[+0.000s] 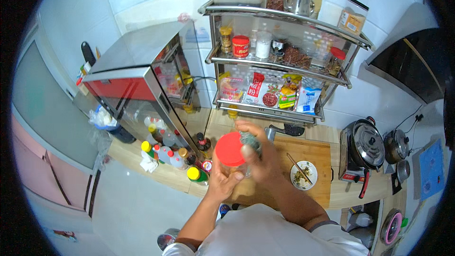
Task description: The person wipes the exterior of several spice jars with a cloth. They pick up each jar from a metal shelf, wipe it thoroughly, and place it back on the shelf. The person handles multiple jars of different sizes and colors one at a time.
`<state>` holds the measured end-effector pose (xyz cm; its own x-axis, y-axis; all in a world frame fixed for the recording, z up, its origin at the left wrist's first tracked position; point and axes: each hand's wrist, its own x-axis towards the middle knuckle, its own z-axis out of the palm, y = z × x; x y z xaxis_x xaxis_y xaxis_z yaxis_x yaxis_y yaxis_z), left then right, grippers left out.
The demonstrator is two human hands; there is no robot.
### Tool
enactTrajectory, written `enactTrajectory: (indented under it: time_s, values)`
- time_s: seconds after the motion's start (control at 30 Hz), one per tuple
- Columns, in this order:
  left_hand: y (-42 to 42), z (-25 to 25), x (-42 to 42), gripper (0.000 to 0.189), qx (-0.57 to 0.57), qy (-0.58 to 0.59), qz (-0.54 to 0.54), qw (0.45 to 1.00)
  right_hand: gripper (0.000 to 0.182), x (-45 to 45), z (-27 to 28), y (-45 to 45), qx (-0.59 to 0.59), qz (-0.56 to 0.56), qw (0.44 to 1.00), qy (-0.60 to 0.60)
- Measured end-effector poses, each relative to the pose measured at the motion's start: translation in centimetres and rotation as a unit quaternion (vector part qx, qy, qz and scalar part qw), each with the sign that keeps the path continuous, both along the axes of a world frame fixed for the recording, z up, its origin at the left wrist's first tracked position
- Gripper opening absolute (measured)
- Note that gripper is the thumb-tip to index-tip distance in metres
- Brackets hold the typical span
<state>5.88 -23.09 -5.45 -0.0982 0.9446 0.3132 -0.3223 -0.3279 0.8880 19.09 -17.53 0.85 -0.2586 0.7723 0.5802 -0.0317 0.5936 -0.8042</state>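
Note:
My left hand [222, 181] is closed around a clear jar with a red lid [230, 148], held upright above the counter. Against the lid's right side my right hand [261, 156] holds a crumpled grey-green cloth or scouring pad [251, 143]; its exact kind is unclear. Below and to the right, a wooden cutting board [316, 149] carries a white plate [312, 170] with some food and a pair of chopsticks [296, 165] across it. A black cleaver [293, 129] lies behind the board. The jar's contents are mostly hidden by my fingers.
Bottles with yellow and red caps [170, 158] line the counter at left, before a glass-doored cabinet [124, 89]. A metal rack [277, 62] with jars and packets hangs behind. At right, a lidded pan [369, 142] sits on a stove [345, 160], beside a steel pot [397, 145].

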Motion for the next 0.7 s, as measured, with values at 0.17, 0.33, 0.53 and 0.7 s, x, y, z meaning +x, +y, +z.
enactTrajectory:
  time_s: [0.17,0.33,0.53,0.7]
  values:
    - [-1.1,-0.6,-1.4,0.105,-0.007,-0.011,0.021,1.000,0.061,-0.2,-1.3,-1.1,0.031,0.021,0.998,-0.058]
    - [0.1,-0.1,-1.2,0.101,-0.003,-0.010,0.022,1.000,0.062,0.0,-2.8,-2.0,0.011,0.020,0.999,-0.045]
    - [0.3,1.6,-1.1,0.090,-0.062,0.016,-0.075,0.995,0.061,1.3,-2.0,-2.1,0.017,0.014,0.999,-0.029]
    - [-0.4,0.9,-1.0,0.093,-0.042,0.035,-0.064,0.996,0.055,1.9,-0.5,-2.4,-0.064,0.076,0.994,0.039]
